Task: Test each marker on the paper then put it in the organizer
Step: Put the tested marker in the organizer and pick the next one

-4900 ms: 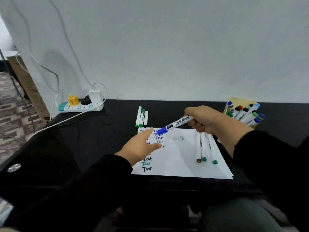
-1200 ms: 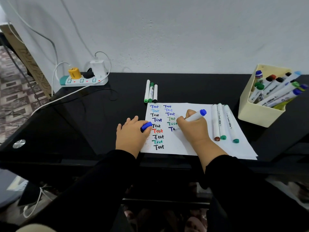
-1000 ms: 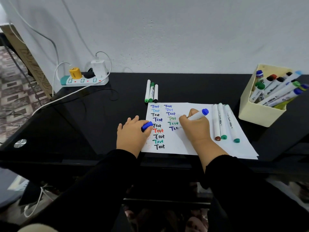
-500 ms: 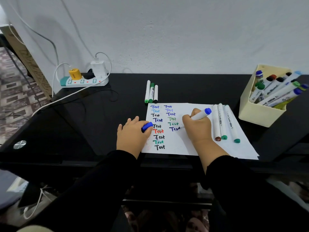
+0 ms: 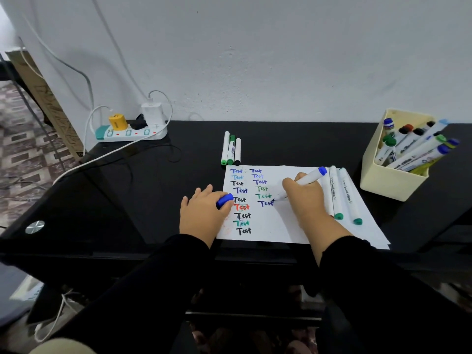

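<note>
A white sheet of paper (image 5: 286,226) lies on the black table, with two columns of the word "Test" in several colours. My right hand (image 5: 305,198) grips a blue marker (image 5: 310,177), tip down at the end of the lowest blue word in the right column. My left hand (image 5: 203,214) rests on the paper's left edge and pinches the marker's blue cap (image 5: 224,200). Two capped markers (image 5: 343,198) are plainly seen lying on the paper just right of my right hand. The cream organizer (image 5: 390,181) at the right holds several markers.
Three capped markers (image 5: 231,150) lie side by side on the table just beyond the paper. A white power strip (image 5: 131,132) with plugs and cables sits at the back left by the wall. The table's front edge runs just below the paper.
My right hand took the cap off the blue marker and wrote a new blue "Test" in the right column, moving rightward as it wrote. The left hand kept hold of the cap.
</note>
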Available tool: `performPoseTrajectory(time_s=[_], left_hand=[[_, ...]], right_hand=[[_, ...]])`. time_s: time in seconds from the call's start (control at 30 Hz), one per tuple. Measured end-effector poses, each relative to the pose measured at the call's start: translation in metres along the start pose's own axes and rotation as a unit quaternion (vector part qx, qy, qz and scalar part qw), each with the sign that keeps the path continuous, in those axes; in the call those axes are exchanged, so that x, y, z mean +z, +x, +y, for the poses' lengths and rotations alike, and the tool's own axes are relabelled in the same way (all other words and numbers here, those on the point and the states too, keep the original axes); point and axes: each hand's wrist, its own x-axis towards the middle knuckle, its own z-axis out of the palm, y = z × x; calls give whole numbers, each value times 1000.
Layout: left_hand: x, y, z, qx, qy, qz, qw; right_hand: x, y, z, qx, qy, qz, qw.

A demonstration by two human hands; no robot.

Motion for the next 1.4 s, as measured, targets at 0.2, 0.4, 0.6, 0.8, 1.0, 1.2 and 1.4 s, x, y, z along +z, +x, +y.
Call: performPoseTrajectory(time_s=[0.2,0.4,0.6,0.8,1.0,1.2,1.4], left_hand=[[-13,0,4,-19,5,-46,999],[-42,-14,29,17,-203,-28,979],[-57,-35,53,0,-439,-95,894],[-67,-48,67,24,-459,-110,881],[-73,-48,73,-4,-506,-127,853],[-70,-43,79,-45,-522,-160,836],[-77,-44,90,-9,-500,-108,859]], right_hand=[[-12,0,-12,30,10,-61,998],[-21,-9,-30,14,116,-86,989],[-23,-30,-49,-25,189,-103,976],[-24,-49,-55,-41,190,-120,973],[-26,-55,-58,-42,206,-107,972],[-28,-50,-62,-15,225,-88,970],[-23,-48,-66,22,234,-63,970]])
